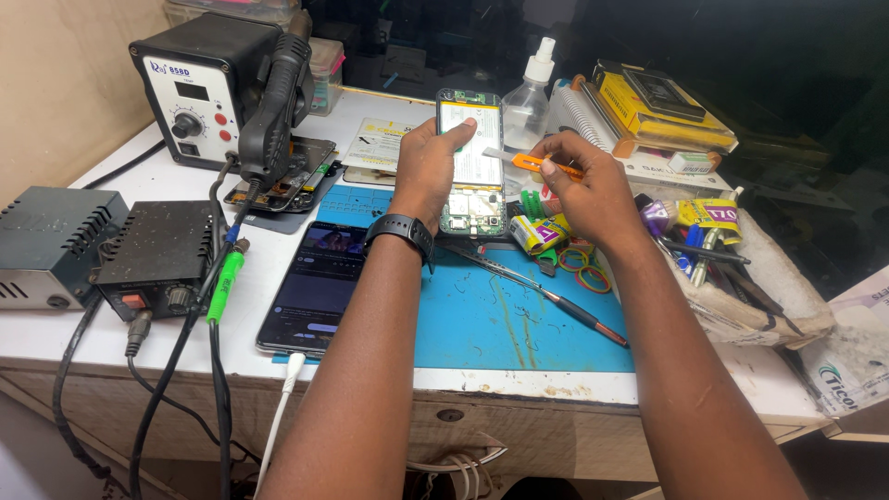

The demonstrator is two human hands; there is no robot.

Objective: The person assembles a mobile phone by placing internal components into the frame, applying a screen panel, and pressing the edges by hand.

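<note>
Left hand [428, 167] is clamped on an opened phone [470, 162], held at the far edge of the blue mat [505, 319], long axis pointing away from the person. Right hand [588, 190], just right of it, pinches an orange tool [532, 164], tip touching the phone's right edge.

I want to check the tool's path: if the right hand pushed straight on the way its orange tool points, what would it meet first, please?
The right hand aims its orange tool leftward; its tip already seems to be at the edge of the opened phone held by the left hand, though depth is unclear.
</note>
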